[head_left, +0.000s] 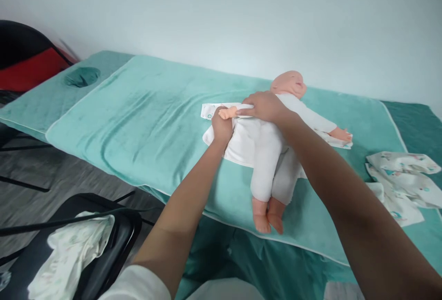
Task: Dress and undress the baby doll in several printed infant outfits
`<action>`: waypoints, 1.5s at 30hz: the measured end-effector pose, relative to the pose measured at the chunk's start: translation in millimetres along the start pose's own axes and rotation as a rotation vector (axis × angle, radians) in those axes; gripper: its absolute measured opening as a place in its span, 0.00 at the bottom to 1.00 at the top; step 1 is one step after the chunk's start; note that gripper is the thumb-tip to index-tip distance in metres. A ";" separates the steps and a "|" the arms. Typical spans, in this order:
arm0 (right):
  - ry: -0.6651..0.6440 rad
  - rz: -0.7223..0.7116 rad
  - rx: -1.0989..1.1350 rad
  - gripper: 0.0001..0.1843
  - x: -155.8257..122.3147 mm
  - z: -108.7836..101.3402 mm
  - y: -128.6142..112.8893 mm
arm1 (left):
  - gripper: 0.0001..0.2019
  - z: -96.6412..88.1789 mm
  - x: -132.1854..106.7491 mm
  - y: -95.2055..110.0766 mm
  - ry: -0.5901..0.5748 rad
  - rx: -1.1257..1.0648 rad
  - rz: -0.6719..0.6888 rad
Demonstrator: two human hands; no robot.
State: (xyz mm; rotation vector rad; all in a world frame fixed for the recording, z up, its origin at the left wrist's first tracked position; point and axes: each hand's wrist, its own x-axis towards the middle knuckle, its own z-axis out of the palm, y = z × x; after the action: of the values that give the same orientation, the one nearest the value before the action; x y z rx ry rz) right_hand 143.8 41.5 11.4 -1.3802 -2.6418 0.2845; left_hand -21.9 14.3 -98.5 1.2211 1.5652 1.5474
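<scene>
Head view: the doll (262,152) lies beneath both hands on a teal towel (138,120). The left hand (221,127) is closed round its forearm, probably stiff and light. The right hand (265,106) pinches the soft sleeve (246,106) just beside it.

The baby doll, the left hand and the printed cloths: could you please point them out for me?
baby doll (288,83), head view, on its head.
left hand (221,128), head view, on its back.
printed cloths (400,180), head view, on the pile's middle.
</scene>
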 end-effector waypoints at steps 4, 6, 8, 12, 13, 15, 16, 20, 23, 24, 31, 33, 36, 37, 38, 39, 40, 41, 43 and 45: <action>-0.005 0.039 -0.102 0.37 -1.5 -0.4 0.1 | 0.05 -4.1 0.3 -0.4 0.023 -0.038 0.036; -0.013 0.057 -0.144 0.39 -1.9 -0.4 1.4 | 0.05 -5.6 2.2 -0.2 0.008 -0.067 0.016; -0.015 0.063 -0.177 0.40 -1.9 0.2 3.6 | 0.05 -6.6 5.2 0.0 0.006 -0.093 -0.019; -0.036 0.106 -0.269 0.38 -0.3 4.9 7.2 | 0.04 -7.7 10.9 -0.6 0.054 -0.112 -0.070; -0.042 0.120 -0.299 0.37 0.3 6.8 7.3 | 0.05 -7.8 11.3 -0.8 0.064 -0.110 -0.067; -0.042 0.140 -0.345 0.34 1.8 10.9 6.7 | 0.06 -7.6 10.1 -0.9 0.067 -0.099 -0.037; -0.041 0.143 -0.356 0.33 2.6 12.8 6.1 | 0.05 -7.2 8.7 -0.7 0.060 -0.091 -0.012; -0.034 0.139 -0.373 0.35 5.7 18.1 3.3 | 0.06 -5.1 0.1 0.9 0.016 0.013 0.103; -0.028 0.138 -0.377 0.37 7.7 20.2 2.0 | 0.05 -4.6 -5.9 3.3 -0.002 0.095 0.167; -0.027 0.138 -0.376 0.38 8.3 21.0 1.9 | 0.05 -4.8 -7.6 4.3 -0.015 0.106 0.195; 0.049 0.142 -0.393 0.35 12.8 31.1 2.0 | 0.05 -3.7 -17.5 12.5 -0.165 0.108 0.312; 0.062 0.144 -0.410 0.29 14.4 35.0 0.3 | 0.06 -0.6 -18.9 14.0 -0.215 0.106 0.301; 0.080 0.149 -0.415 0.22 17.3 40.4 -3.1 | 0.06 4.3 -19.2 15.5 -0.276 0.088 0.256; 0.086 0.154 -0.407 0.22 18.2 41.7 -4.4 | 0.06 5.5 -19.0 15.9 -0.283 0.075 0.234; 0.090 0.161 -0.393 0.21 19.0 42.7 -5.8 | 0.06 6.2 -18.9 16.0 -0.288 0.058 0.212; 0.094 0.172 -0.375 0.21 19.6 43.3 -7.4 | 0.06 6.5 -18.8 15.9 -0.294 0.036 0.193; 0.099 0.184 -0.356 0.22 19.9 43.5 -9.1 | 0.06 6.5 -18.7 15.5 -0.299 0.013 0.178; 0.105 0.195 -0.340 0.22 19.9 43.3 -11.0 | 0.06 6.3 -18.7 14.8 -0.306 -0.008 0.168; 0.113 0.210 -0.322 0.22 18.5 41.5 -14.5 | 0.06 5.6 -18.6 12.7 -0.310 -0.019 0.171; 0.125 0.205 -0.308 0.21 13.8 37.5 -15.4 | 0.07 5.0 -18.6 10.4 -0.292 0.026 0.200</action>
State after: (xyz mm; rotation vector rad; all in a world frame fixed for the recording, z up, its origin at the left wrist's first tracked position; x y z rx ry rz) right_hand 115.6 40.5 -20.8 -1.7022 -2.5205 -0.1916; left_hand -8.3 -1.6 -92.2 1.5795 1.3097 1.3945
